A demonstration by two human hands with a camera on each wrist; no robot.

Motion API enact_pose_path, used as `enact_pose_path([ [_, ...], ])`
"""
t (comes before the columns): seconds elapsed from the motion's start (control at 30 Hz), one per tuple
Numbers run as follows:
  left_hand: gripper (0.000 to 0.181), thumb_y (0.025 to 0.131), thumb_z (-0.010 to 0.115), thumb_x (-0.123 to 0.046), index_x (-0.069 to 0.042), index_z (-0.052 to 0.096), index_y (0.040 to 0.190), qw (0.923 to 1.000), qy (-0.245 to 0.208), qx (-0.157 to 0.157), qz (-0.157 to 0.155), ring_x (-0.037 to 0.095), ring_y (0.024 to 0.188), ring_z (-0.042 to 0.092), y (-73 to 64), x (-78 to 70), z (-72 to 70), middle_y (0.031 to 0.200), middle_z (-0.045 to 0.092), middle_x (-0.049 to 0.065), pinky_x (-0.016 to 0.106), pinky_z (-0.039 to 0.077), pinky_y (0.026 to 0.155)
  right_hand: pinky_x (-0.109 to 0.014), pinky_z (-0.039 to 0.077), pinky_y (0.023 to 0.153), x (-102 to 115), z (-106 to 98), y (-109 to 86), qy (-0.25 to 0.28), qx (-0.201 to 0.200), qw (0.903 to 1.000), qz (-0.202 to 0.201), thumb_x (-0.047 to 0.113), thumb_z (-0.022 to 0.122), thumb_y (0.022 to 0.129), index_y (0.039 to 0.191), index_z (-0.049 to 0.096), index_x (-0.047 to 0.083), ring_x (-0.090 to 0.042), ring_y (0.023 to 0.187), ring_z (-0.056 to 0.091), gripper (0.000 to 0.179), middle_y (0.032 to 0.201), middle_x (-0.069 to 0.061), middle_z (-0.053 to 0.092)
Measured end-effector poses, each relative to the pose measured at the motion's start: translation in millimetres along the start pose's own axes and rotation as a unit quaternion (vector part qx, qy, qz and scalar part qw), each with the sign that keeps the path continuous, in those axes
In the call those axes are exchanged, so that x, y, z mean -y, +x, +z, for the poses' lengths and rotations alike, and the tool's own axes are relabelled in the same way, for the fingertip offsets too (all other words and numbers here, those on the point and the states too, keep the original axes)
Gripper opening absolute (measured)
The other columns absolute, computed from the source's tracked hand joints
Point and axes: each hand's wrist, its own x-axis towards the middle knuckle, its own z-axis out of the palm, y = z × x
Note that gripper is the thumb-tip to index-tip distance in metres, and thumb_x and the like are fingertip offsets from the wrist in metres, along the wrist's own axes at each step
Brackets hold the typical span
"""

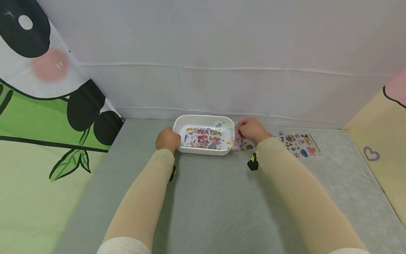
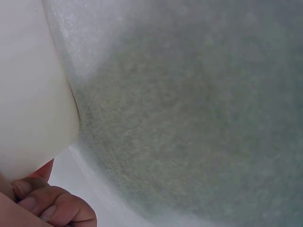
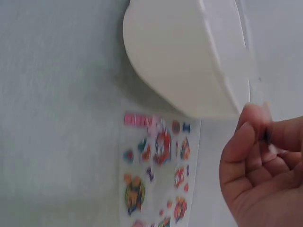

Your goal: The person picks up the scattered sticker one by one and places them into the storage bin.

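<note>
At the tray (image 1: 203, 151), my curled left fingers (image 2: 71, 208) grip its left end, best held steady while my right fingers (image 3: 236, 146), pinching what seems clear film (image 3: 267, 112), move slowly.

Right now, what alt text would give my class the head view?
A person's left hand grips a white tray holding colourful stickers, while the right hand pinches a thin clear piece at its right end. More stickers lie on the grey table to the right, partly hidden.
</note>
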Motion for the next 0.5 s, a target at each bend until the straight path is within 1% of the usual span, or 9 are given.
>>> enact_pose_path([
  [0.1, 0.047, 0.098, 0.058, -0.015, -0.003, 0.058, 0.143, 1.0, 0.0, -0.001, 0.003, 0.032, 0.105, 0.06, 0.5, 0.1, 0.7, 0.126, 0.067, 0.016, 0.051, 0.05, 0.096, -0.042, 0.055, 0.083, 7, 8, -1.7, -0.03, 0.0, 0.9995, -0.008, 0.008, 0.05, 0.107, 0.121, 0.065, -0.01, -0.03, 0.088, 0.067, 0.028, 0.103, -0.021, 0.069],
  [0.13, 0.047, 0.098, 0.058, -0.015, -0.003, 0.057, 0.143, 1.0, 0.0, 0.0, 0.004, 0.032, 0.105, 0.061, 0.7, 0.1, 0.9, 0.126, 0.067, 0.016, 0.051, 0.05, 0.096, -0.039, 0.056, 0.08, 10, 10, -2.4, -0.04, -0.004, 0.9991, -0.01, 0.007, 0.05, 0.106, 0.121, 0.065, -0.011, -0.031, 0.089, 0.067, 0.028, 0.103, -0.022, 0.069],
  [0.27, 0.047, 0.098, 0.058, -0.016, -0.004, 0.058, 0.144, 1.0, 0.002, -0.002, 0.002, 0.032, 0.105, 0.061, 1.8, 0.1, 1.9, 0.126, 0.067, 0.016, 0.051, 0.05, 0.096, -0.03, 0.054, 0.068, 18, 18, -2.3, -0.082, -0.018, 0.9963, -0.017, 0.005, 0.05, 0.103, 0.118, 0.067, -0.008, -0.03, 0.09, 0.068, 0.026, 0.102, -0.02, 0.07],
  [0.37, 0.047, 0.098, 0.058, -0.015, -0.003, 0.057, 0.144, 1.0, 0.004, -0.004, 0.0, 0.032, 0.105, 0.061, 2.1, 0.2, 1.5, 0.127, 0.067, 0.016, 0.051, 0.05, 0.097, -0.029, 0.054, 0.068, 24, 25, -1.4, -0.119, -0.019, 0.9922, -0.03, 0.006, 0.051, 0.103, 0.119, 0.067, -0.005, -0.027, 0.09, 0.068, 0.025, 0.101, -0.017, 0.07],
  [0.5, 0.046, 0.097, 0.057, -0.014, -0.003, 0.059, 0.142, 0.9999, 0.003, -0.007, 0.01, 0.032, 0.105, 0.062, 2.9, 2.2, 0.8, 0.125, 0.068, 0.017, 0.051, 0.051, 0.094, -0.034, 0.052, 0.07, 30, 35, -3.3, -0.162, -0.014, 0.9843, -0.068, 0.01, 0.05, 0.105, 0.125, 0.066, -0.005, -0.026, 0.089, 0.066, 0.03, 0.107, -0.016, 0.069],
])
